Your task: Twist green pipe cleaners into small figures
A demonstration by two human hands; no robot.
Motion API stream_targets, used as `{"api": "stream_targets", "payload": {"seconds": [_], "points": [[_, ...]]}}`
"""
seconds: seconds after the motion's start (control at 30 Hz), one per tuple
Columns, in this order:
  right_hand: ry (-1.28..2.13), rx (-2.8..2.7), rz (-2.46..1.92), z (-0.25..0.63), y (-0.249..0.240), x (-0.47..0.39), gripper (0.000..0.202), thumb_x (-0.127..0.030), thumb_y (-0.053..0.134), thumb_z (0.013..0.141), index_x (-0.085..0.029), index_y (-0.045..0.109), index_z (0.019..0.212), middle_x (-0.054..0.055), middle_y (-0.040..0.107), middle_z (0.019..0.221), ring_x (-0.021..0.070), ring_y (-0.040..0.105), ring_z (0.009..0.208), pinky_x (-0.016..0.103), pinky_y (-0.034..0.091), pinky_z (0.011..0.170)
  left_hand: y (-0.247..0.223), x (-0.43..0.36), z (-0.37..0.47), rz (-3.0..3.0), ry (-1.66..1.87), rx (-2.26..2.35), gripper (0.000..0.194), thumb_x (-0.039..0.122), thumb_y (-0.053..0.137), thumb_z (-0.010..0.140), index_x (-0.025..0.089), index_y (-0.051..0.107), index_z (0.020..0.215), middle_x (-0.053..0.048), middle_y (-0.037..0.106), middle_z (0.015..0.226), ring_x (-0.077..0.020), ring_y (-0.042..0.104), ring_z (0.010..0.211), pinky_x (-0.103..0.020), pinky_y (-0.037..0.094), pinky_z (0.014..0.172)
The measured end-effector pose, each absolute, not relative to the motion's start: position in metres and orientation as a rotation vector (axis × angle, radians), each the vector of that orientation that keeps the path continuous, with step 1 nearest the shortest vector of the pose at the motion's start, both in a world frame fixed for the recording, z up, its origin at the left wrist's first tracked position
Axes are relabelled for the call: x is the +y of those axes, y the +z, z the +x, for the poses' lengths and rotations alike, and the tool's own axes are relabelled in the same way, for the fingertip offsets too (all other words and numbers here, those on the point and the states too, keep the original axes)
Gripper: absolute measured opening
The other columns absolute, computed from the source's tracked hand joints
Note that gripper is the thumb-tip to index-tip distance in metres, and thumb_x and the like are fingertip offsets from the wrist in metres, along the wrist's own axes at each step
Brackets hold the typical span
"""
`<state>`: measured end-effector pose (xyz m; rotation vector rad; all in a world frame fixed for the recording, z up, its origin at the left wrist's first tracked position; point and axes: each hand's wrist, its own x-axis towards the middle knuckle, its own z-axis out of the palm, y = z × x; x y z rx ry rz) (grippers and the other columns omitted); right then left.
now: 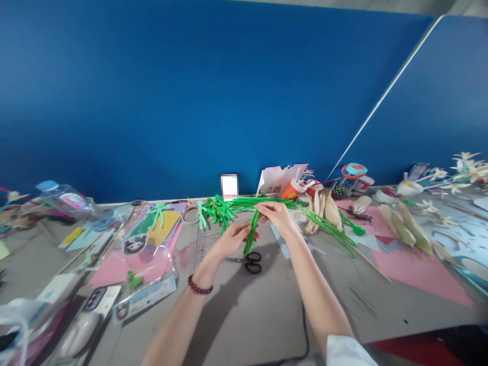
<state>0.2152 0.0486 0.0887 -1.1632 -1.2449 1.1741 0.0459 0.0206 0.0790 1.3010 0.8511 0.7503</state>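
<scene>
Several green strips (250, 235), bunched together, stand tilted between my two hands. My left hand (233, 239) has its fingers wrapped round the middle of the bunch, with a dark beaded bracelet on the wrist. At the top end, my right hand (275, 216) pinches the strips between thumb and fingers. Black-handled scissors (252, 263) lie on the grey table just below the bunch. Behind my hands are a pile of green knotted pieces (219, 209) and a row of long green stems (244, 203).
At the left are a plastic bottle (70, 199), a clear bag with coloured paper (152, 254) and a computer mouse (81, 334). Dried husks (332, 211), pink paper (419, 274), cups and white flowers (470, 168) lie to the right. A blue partition (229, 101) stands behind.
</scene>
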Motion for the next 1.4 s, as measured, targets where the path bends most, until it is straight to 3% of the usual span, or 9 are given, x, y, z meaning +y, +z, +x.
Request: {"api": "stream_targets", "payload": {"seconds": [0.2, 0.57, 0.73, 0.87, 0.97, 1.1, 1.23, 1.4], "points": [[1.18, -1.248, -1.184, 0.212, 0.09, 0.047, 0.032, -0.043, 0.071, 0.062, -0.014, 0.072, 0.076, 0.004, 0.065, 0.068, 0.014, 0.056, 0.058, 0.027, 0.046, 0.053, 0.062, 0.024, 0.048, 1.343, 0.768, 0.757, 0.022, 0.025, 0.059, 0.074, 0.013, 0.057, 0.092, -0.007, 0.066, 0.076, -0.0171, 0.063, 0.074, -0.031, 0.048, 0.071], [1.164, -1.217, -1.171, 0.216, 0.085, 0.05, 0.032, -0.043, 0.071, 0.064, -0.014, 0.072, 0.079, 0.003, 0.063, 0.066, 0.0115, 0.053, 0.055, 0.024, 0.046, 0.051, 0.062, 0.021, 0.041, 1.641, 0.624, 0.778, 0.053, 0.008, 0.06, 0.063, 0.017, 0.048, 0.114, 0.001, 0.056, 0.08, -0.0118, 0.053, 0.074, -0.021, 0.04, 0.06], [1.209, -1.206, -1.155, 0.216, 0.09, 0.048, 0.03, -0.041, 0.071, 0.064, -0.016, 0.072, 0.079, 0.002, 0.063, 0.066, 0.0122, 0.054, 0.056, 0.024, 0.045, 0.052, 0.074, 0.018, 0.036, 1.646, 0.541, 0.618, 0.072, 0.014, 0.064, 0.066, 0.021, 0.038, 0.133, -0.006, 0.061, 0.102, -0.0186, 0.056, 0.094, -0.03, 0.044, 0.079], [1.265, -1.265, -1.12, 0.215, 0.094, 0.046, 0.027, -0.041, 0.071, 0.065, -0.017, 0.072, 0.077, -0.001, 0.059, 0.059, 0.0097, 0.049, 0.05, 0.023, 0.039, 0.048, 0.076, 0.022, 0.033, 1.361, 0.542, 0.376, 0.068, 0.028, 0.064, 0.072, 0.018, 0.038, 0.135, -0.013, 0.06, 0.116, -0.0264, 0.054, 0.108, -0.04, 0.04, 0.091], [1.306, -1.302, -1.07, 0.215, 0.091, 0.046, 0.027, -0.041, 0.07, 0.067, -0.017, 0.072, 0.078, -0.001, 0.058, 0.058, 0.0082, 0.045, 0.048, 0.022, 0.037, 0.048, 0.073, 0.025, 0.037, 1.179, 0.594, 0.413, 0.056, 0.038, 0.057, 0.079, 0.013, 0.046, 0.128, -0.015, 0.064, 0.108, -0.0272, 0.058, 0.102, -0.042, 0.039, 0.092], [1.324, -1.356, -1.023, 0.214, 0.085, 0.047, 0.029, -0.042, 0.07, 0.067, -0.016, 0.072, 0.08, 0.0, 0.06, 0.06, 0.0091, 0.048, 0.051, 0.024, 0.039, 0.051, 0.068, 0.025, 0.045, 1.058, 0.747, 0.62, 0.043, 0.045, 0.053, 0.084, 0.011, 0.054, 0.111, -0.01, 0.065, 0.084, -0.0205, 0.062, 0.078, -0.037, 0.045, 0.081], [1.318, -1.342, -1.019, 0.211, 0.084, 0.047, 0.032, -0.043, 0.072, 0.065, -0.015, 0.071, 0.08, 0.0, 0.061, 0.062, 0.0102, 0.05, 0.053, 0.024, 0.039, 0.051, 0.067, 0.023, 0.049, 1.073, 0.793, 0.661, 0.044, 0.051, 0.049, 0.084, 0.012, 0.056, 0.102, -0.003, 0.058, 0.069, -0.012, 0.054, 0.057, -0.029, 0.047, 0.064], [1.284, -1.35, -1.023, 0.209, 0.086, 0.046, 0.029, -0.039, 0.072, 0.066, -0.015, 0.07, 0.08, -0.001, 0.059, 0.058, 0.0089, 0.047, 0.049, 0.024, 0.039, 0.051, 0.07, 0.019, 0.05, 1.129, 0.801, 0.705, 0.041, 0.053, 0.055, 0.08, 0.015, 0.054, 0.094, 0.003, 0.046, 0.062, -0.0091, 0.044, 0.053, -0.023, 0.043, 0.052]]}}
